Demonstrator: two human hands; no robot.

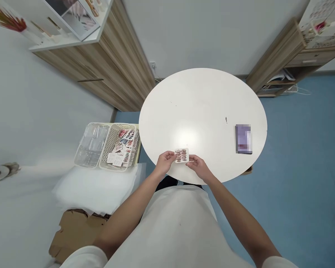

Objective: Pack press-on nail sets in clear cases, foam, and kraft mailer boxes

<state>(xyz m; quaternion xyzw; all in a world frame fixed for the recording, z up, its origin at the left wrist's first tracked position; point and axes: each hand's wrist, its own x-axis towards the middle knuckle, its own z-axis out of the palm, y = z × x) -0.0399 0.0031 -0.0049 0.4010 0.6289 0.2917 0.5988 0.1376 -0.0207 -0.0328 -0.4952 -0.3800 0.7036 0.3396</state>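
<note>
A small white card of press-on nails (pixel 181 155), the nails in two columns, is held over the near edge of the white oval table (pixel 203 100). My left hand (pixel 165 162) pinches the card's left edge between thumb and fingers. On the opposite side, my right hand (pixel 199 166) grips the right edge, its fingers closed. The nails look reddish and dark, too small to make out further.
A perforated basket (pixel 105 152) of similar nail cards stands left of the table, beside a bin of clear plastic boxes (pixel 92 145). White sheets (pixel 97 190) and cardboard (pixel 75 232) lie nearer. A purple, pixelated item (pixel 243 139) rests at the table's right. Cabinets (pixel 120 56) stand behind.
</note>
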